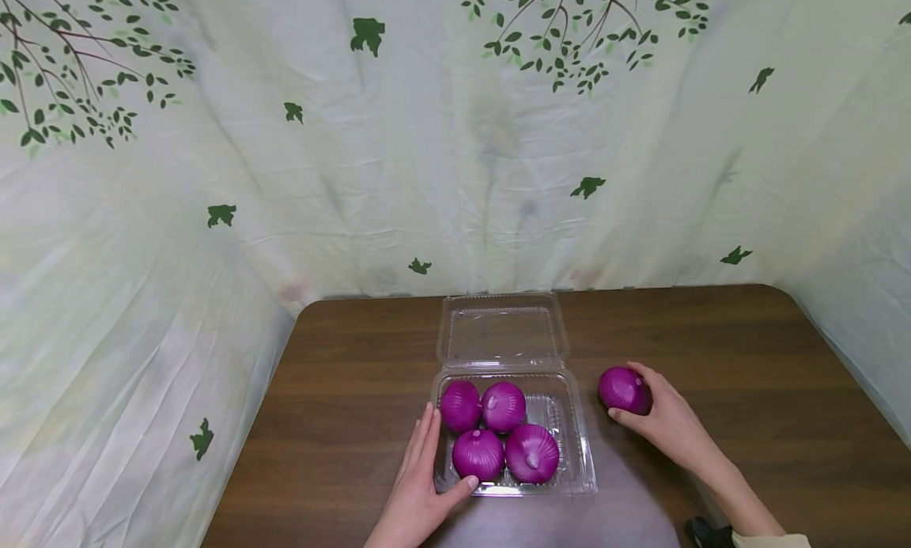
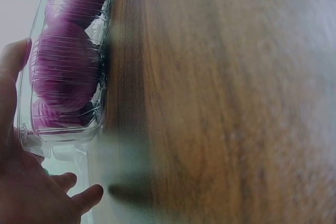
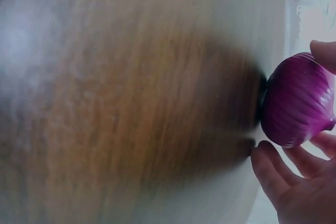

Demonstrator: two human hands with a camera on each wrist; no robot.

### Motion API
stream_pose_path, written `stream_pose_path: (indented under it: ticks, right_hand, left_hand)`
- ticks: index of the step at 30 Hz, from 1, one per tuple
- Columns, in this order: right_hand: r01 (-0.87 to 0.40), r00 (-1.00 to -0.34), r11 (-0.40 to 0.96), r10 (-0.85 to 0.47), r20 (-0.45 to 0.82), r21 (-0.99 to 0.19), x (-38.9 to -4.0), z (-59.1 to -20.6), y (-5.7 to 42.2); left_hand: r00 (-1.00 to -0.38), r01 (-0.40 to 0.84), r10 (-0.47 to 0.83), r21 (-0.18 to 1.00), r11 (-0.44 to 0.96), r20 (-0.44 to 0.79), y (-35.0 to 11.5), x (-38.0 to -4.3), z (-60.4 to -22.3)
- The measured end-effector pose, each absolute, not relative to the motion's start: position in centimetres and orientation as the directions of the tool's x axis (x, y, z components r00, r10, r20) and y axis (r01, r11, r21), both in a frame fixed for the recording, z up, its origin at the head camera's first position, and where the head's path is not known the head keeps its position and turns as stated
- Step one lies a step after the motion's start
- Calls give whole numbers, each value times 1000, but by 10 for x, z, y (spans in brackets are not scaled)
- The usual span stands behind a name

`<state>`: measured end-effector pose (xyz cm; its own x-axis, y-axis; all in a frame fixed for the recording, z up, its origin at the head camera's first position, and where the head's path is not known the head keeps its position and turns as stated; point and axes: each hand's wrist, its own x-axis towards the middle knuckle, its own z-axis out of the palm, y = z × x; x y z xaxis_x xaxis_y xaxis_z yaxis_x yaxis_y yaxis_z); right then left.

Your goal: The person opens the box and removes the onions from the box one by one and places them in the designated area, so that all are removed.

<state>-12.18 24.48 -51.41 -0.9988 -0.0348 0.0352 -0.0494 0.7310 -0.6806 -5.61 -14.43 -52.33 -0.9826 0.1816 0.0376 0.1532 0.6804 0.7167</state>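
Several red onions point(image 1: 478, 455) sit in a clear plastic clamshell box point(image 1: 580, 453) on the table, grouped toward its left side. Its lid point(image 1: 504, 330) lies folded back behind it. My left hand point(image 1: 421, 485) rests at the box's front left corner, fingers straight along the left side and thumb on the front rim. In the left wrist view, onions point(image 2: 65, 66) show through the box wall. To the right of the box, my right hand point(image 1: 669, 421) holds another red onion point(image 1: 621, 390) between thumb and fingers. In the right wrist view this onion point(image 3: 296, 100) is low at the tabletop.
The dark wood table point(image 1: 356, 358) has rounded far corners. A pale cloth curtain point(image 1: 455, 176) with printed leaves hangs along its far edge and sides. A black strap point(image 1: 708, 534) and a light sleeve point(image 1: 772, 541) are at the right wrist.
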Motion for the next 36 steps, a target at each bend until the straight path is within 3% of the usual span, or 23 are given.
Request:
stream_pose_path:
  ticks: [7,17,36]
  right_hand:
    - [-58,-998,731,-23,61,-680,-113,-510,245]
    - [-191,-973,704,-42,229,-684,-100,-491,231]
    - [-383,-923,561,-213,320,-734,-79,-474,177]
  left_hand:
    - [-982,161,184,717,678,46,-144,-56,-522]
    - [-978,181,197,734,654,65,-145,-56,-525]
    - [-979,168,197,750,640,51,-144,-56,-524]
